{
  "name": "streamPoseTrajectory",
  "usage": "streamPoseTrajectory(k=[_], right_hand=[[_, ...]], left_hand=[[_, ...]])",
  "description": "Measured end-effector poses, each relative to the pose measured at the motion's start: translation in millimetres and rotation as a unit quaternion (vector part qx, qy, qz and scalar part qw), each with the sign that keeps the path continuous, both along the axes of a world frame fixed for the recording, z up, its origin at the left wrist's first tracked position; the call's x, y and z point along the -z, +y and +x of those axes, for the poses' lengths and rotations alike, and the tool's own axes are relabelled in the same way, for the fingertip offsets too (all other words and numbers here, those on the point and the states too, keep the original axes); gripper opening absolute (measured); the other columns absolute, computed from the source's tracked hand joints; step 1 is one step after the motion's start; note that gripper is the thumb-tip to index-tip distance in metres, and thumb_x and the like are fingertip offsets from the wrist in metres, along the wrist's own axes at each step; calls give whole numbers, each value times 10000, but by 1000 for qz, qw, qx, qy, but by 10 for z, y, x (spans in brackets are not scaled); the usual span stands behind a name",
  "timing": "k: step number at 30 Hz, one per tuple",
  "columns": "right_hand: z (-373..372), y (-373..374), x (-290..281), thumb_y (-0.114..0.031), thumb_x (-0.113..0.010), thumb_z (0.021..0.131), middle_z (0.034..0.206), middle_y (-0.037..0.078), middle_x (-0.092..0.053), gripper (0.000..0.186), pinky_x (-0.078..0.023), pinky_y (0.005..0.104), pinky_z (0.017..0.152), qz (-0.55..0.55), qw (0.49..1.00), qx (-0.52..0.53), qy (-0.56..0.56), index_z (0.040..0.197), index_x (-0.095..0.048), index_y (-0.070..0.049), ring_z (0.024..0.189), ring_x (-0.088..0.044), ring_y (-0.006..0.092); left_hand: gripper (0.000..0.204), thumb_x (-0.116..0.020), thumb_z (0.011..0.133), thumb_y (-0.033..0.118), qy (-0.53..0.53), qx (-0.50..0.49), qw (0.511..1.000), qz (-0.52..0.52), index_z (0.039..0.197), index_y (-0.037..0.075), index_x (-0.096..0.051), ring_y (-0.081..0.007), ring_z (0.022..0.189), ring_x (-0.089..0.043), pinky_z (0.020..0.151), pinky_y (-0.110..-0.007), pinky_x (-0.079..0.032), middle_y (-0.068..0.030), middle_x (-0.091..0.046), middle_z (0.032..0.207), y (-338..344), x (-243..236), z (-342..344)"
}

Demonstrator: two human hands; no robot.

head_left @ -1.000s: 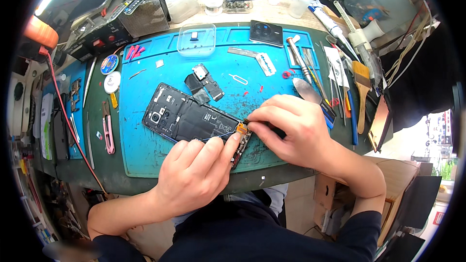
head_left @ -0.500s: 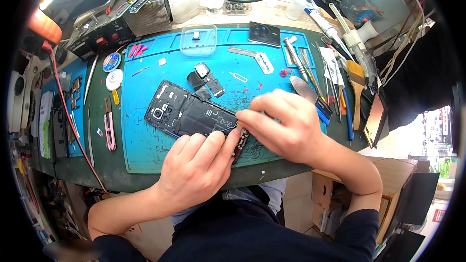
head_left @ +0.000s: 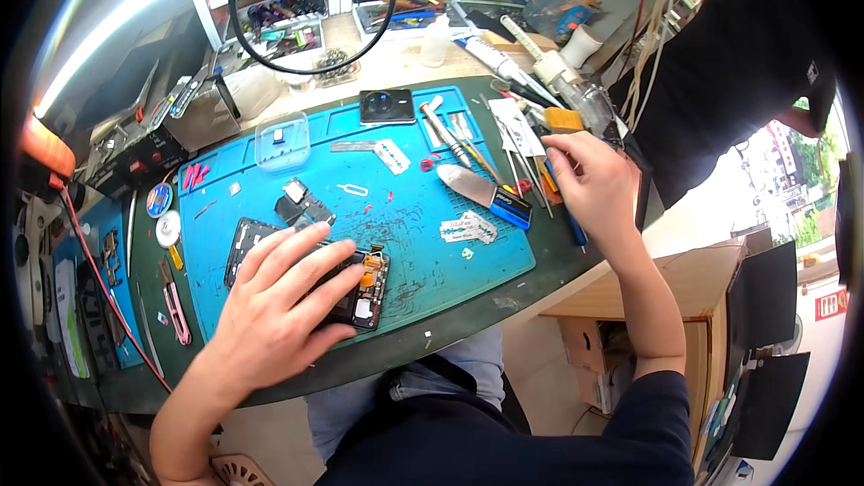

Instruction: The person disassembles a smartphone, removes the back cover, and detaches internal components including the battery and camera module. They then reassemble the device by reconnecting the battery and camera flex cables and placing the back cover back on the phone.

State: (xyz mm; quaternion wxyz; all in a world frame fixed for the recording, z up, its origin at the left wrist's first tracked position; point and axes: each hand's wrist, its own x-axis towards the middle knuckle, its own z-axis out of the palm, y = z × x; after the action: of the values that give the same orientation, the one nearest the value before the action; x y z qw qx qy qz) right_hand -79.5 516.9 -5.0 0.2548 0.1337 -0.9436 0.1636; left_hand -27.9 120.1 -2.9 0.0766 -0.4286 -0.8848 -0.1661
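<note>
Head view: left hand (head_left: 286,292) is loosely spread across the opened phone (head_left: 371,290) on the blue mat (head_left: 414,216); right hand (head_left: 596,184) is half-curled by the blue-handled tool (head_left: 577,229), can't tell if it's pinching anything.

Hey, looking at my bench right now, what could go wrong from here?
The thin silver metal razor blades lying on the blue rectangular mat could nick the bare right hand if it sweeps low across them. The bare left hand lies over the opened black rectangular phone, so pressing hard might strain its exposed circuit board.
</note>
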Motion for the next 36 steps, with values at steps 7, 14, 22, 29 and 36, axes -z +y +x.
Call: streamPoseTrajectory(k=[7, 14, 22, 29, 36], right_hand=[[-190, -319, 69, -95, -749, 941, 1015, 87, -782, 276, -577, 335, 717, -41, 990, -80, -111, 1216, -730, -78, 810, -757, 218], [-329, -560, 133, -67, -652, 950, 1040, 132, -696, 260, -576, 449, 836, 82, 990, -76, -84, 1206, -685, -97, 934, -719, 334], [-443, -354, -149, -45, -612, 1042, 1089, 69, -741, 265, -539, 289, 740, -187, 981, -41, 0, 1260, -762, -44, 852, -680, 133], [-67, -697, -105, -110, -686, 1049, 1022, 39, -711, 270, -554, 305, 839, -374, 834, -221, -340, 1305, -714, -31, 962, -671, 125], [-182, -1047, -119, -236, -727, 1058, 973, 49, -735, 231, -560, 294, 747, -346, 767, -285, -459, 1159, -801, -41, 840, -678, 128]], left_hand=[[588, -886, 787, 303, -27, 40, 999, 14, 1317, 104, -723, -353, 1349, -609, 1161, -537, -482, -124, -649, 1438, -54, 106, -94], [572, -893, 778, 339, 5, -12, 1000, 3, 1288, 133, -734, -354, 1268, -636, 1043, -489, -527, -116, -657, 1363, 7, 111, -39], [597, -882, 799, 346, 49, -115, 992, 8, 1306, 74, -724, -396, 1249, -622, 1041, -506, -518, -178, -639, 1357, 209, 230, 157], [646, -850, 809, 426, 55, -115, 991, -34, 1302, 35, -704, -320, 1249, -622, 1106, -491, -465, -171, -660, 1349, 201, 118, 180], [658, -802, 842, 464, 29, -107, 994, -3, 1315, 22, -691, -280, 1166, -613, 1012, -430, -480, -89, -630, 1256, 192, 201, 17]])
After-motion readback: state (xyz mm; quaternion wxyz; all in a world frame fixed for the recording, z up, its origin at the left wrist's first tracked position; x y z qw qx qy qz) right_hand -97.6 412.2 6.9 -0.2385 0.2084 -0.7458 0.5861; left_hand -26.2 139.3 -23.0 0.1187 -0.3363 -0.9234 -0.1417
